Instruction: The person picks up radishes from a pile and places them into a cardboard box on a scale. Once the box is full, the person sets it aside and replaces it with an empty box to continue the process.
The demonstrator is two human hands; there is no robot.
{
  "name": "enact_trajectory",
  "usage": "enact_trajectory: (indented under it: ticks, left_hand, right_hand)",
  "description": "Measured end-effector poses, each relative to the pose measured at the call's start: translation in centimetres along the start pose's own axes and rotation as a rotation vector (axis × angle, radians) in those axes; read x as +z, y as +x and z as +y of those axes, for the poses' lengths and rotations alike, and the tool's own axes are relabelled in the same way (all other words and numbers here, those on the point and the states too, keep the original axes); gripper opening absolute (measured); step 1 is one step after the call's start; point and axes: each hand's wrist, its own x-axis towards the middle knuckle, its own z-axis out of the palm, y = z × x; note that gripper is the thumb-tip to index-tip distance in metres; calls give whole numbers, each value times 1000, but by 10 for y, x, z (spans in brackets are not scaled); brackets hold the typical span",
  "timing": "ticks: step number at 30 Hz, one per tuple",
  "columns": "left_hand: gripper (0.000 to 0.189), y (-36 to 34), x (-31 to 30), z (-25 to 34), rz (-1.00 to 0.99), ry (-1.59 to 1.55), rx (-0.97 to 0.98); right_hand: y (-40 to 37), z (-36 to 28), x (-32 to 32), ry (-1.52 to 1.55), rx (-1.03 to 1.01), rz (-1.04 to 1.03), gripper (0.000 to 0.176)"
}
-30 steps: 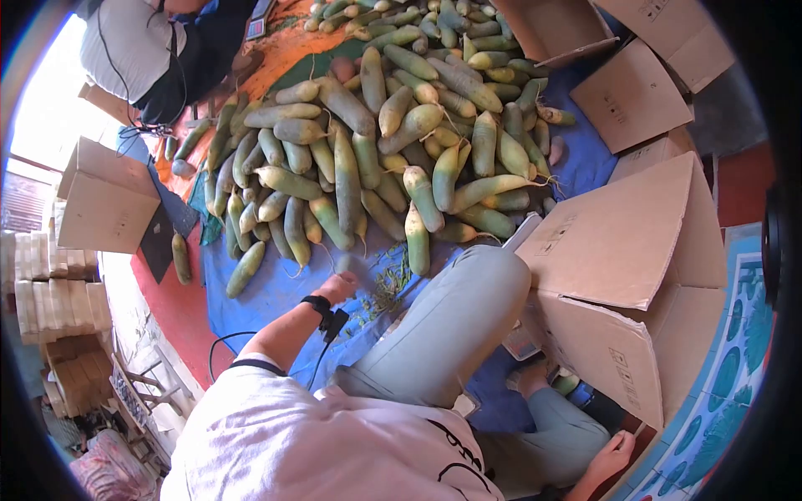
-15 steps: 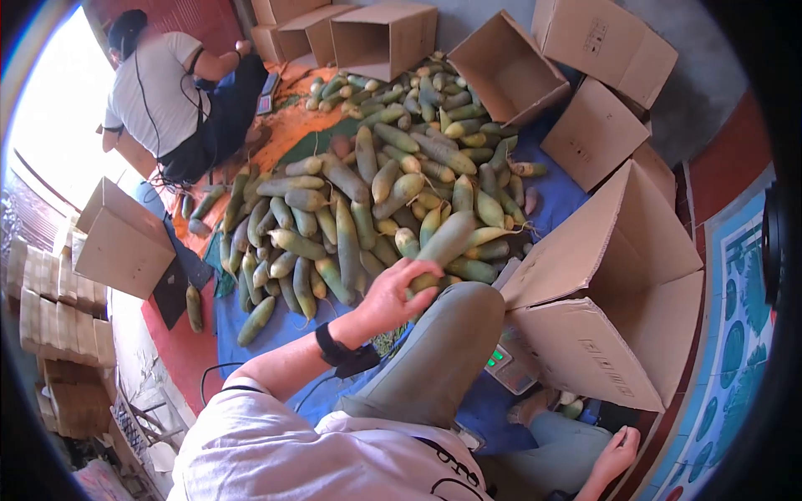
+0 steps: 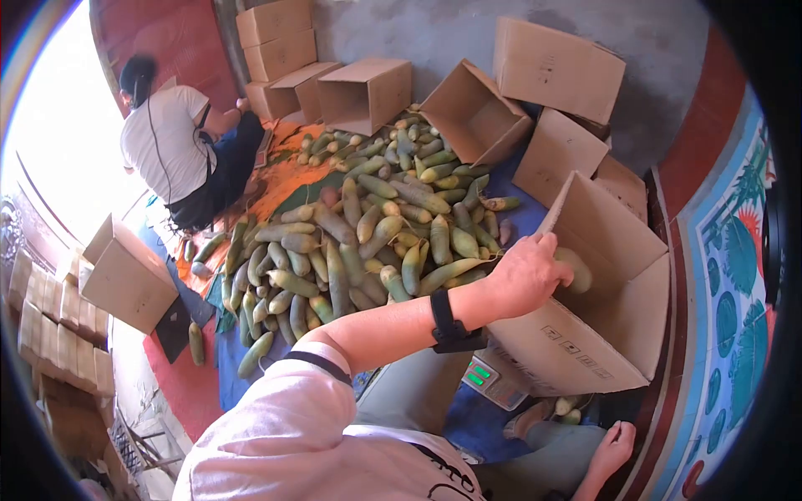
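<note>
My left hand (image 3: pixel 528 277), with a black band on its wrist, reaches over the near edge of a large open cardboard box (image 3: pixel 585 351). Its fingers are closed around one end of a green radish (image 3: pixel 575 270), whose other end points into the box. The box stands tilted against a scale (image 3: pixel 493 377) with green lit digits. My right hand (image 3: pixel 614 449) is low on the right by my knee, fingers curled; what it holds, if anything, is too small to tell. A large pile of green radishes (image 3: pixel 338 280) lies on a blue sheet in front of me.
Another person (image 3: pixel 171 146) squats at the upper left, facing away. Open boxes (image 3: pixel 363 96) line the grey wall, with another tilted box (image 3: pixel 476 113) behind the pile. A further box (image 3: pixel 129 275) and stacked packages (image 3: pixel 58 334) are on the left.
My left hand has carried the radish from above my knee rightward to the box opening. The view has shifted, so the pile sits lower. My right hand stays by my knee.
</note>
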Motion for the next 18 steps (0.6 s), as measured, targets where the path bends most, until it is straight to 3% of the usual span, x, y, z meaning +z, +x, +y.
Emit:
enact_trajectory:
  ticks: [3,10,16,18]
  left_hand:
    - [19,1,8,6,-57,0,1]
    - [41,-32,-17,18,73,32,-9]
    - [56,-108,-26,21,-50,77,-197]
    - [62,-132,-29,21,-173,143,-240]
  right_hand:
    - [-1,-3,-3,34,36,24,10]
    - [-2,0,-5,98,52,47,7]
    - [7,-17,3,165,22,58,7]
    - [14,-23,10,151,1,12,9]
